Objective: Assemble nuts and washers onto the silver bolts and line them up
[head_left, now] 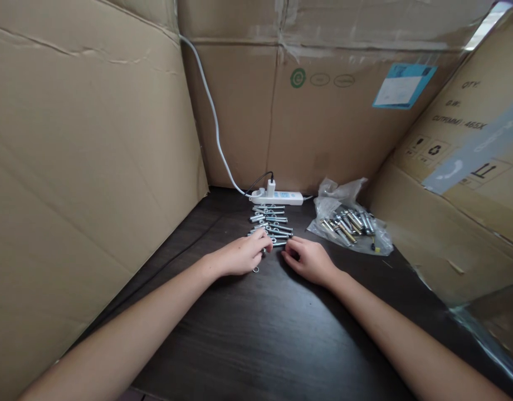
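My left hand (243,254) rests on the dark wooden table (256,328) with its fingers curled and pinched at the near end of a row of several metal bolts (272,224). What sits in its fingertips looks like a small metal part, too small to name. A small washer (255,270) lies just under that hand. My right hand (308,259) lies close beside it, palm down, fingers loosely bent, fingertips at the row's near end. Nothing shows in it.
A clear plastic bag (348,223) with more bolts lies to the right. A white power strip (277,196) with a plug and white cable (214,120) sits at the back. Cardboard boxes (84,161) wall the table on the left, back and right.
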A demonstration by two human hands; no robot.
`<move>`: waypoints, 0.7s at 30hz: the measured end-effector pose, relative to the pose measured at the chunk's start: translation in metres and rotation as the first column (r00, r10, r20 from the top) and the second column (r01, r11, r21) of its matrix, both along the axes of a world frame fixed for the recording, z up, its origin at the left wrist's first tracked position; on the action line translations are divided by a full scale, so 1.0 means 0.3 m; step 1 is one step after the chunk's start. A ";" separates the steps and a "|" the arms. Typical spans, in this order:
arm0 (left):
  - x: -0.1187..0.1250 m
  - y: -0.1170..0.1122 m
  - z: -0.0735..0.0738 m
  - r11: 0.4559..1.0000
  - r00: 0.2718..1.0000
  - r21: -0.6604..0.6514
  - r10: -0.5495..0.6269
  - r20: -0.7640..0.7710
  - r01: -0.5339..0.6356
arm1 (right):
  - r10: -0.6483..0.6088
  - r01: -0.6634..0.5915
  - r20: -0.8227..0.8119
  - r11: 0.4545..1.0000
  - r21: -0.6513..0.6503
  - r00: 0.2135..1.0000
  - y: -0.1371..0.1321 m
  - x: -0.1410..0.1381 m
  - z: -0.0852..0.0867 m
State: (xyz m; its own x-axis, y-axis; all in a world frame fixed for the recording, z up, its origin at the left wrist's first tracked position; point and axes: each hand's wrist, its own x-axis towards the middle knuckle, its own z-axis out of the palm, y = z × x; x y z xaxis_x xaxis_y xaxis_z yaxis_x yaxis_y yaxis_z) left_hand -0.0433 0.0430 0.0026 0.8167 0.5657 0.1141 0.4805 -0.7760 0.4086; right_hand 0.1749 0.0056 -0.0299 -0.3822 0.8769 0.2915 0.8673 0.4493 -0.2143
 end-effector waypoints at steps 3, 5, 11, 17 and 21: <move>-0.001 -0.002 0.024 0.998 0.997 0.001 0.063 0.047 -0.063 | -0.006 0.006 0.006 1.000 -0.009 1.000 -0.004 0.002 0.011; -0.002 0.002 0.034 0.994 0.992 0.002 0.109 0.066 -0.110 | -0.002 0.003 0.012 1.000 -0.014 1.000 -0.021 -0.012 0.032; -0.013 0.039 0.020 0.986 0.979 0.031 0.160 0.124 -0.165 | 0.261 -0.261 0.023 0.965 0.002 0.965 -0.129 -0.143 0.103; -0.021 0.052 0.006 0.966 0.951 0.087 0.221 0.218 -0.244 | 0.269 -0.268 0.079 0.963 -0.021 0.960 -0.145 -0.175 0.083; -0.020 0.050 0.004 0.969 0.956 0.086 0.209 0.205 -0.231 | 0.231 -0.229 0.097 0.973 -0.029 0.968 -0.118 -0.140 0.072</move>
